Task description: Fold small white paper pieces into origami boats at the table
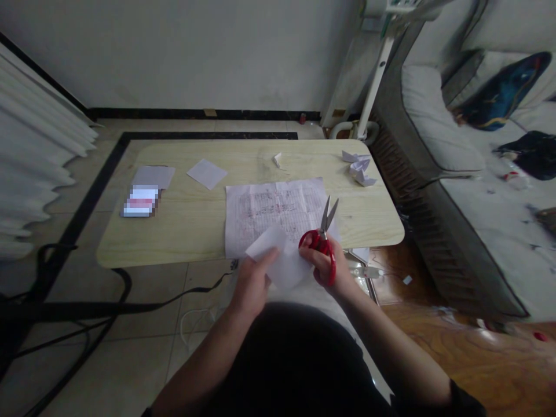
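My left hand (254, 281) pinches a white sheet of paper (284, 267) by its left side, thumb on top. Red-handled scissors (323, 233) are gripped in my right hand (325, 267), their blades slightly apart and pointing away from me. The right fingertips also meet the right edge of the white sheet. Both hands are at the near edge of the table, and the white sheet partly covers a larger creased sheet with writing (273, 202) that lies on the tabletop.
On the pale wooden table (186, 231) are a lit phone (141, 201) beside a paper stack (154, 175), a square of paper (207, 174), a small paper scrap (277, 160) and folded paper pieces (360, 169). A sofa (486, 231) stands to the right.
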Tool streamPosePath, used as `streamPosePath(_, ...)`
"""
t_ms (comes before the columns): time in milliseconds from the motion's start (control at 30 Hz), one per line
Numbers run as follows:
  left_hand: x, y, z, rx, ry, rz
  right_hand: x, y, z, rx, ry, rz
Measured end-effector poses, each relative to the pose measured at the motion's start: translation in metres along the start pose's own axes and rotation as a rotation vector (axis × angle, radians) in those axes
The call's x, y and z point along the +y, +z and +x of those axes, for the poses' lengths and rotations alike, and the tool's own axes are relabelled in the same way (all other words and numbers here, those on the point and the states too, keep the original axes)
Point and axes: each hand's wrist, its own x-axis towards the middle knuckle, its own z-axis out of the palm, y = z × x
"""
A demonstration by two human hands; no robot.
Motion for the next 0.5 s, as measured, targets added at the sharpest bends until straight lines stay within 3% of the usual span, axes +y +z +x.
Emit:
streamPosePath(133, -0.003, 0.000, -0.001, 0.051, 0.072, 0.111, 0.002, -0.002, 0.002, -0.034, -0.011, 0.008)
streamPosePath(333, -0.004, 0.000, 0.002, 0.150, 0.220, 0.248, 0.004, -0.015, 0.000, 0.050, -0.094, -0.157)
streamPosePath(500, -0.001, -0.006, 0.007, 0.198, 0.271, 0.300, 0.006, -0.030, -0.010, -0.007, -0.106, -0.305)
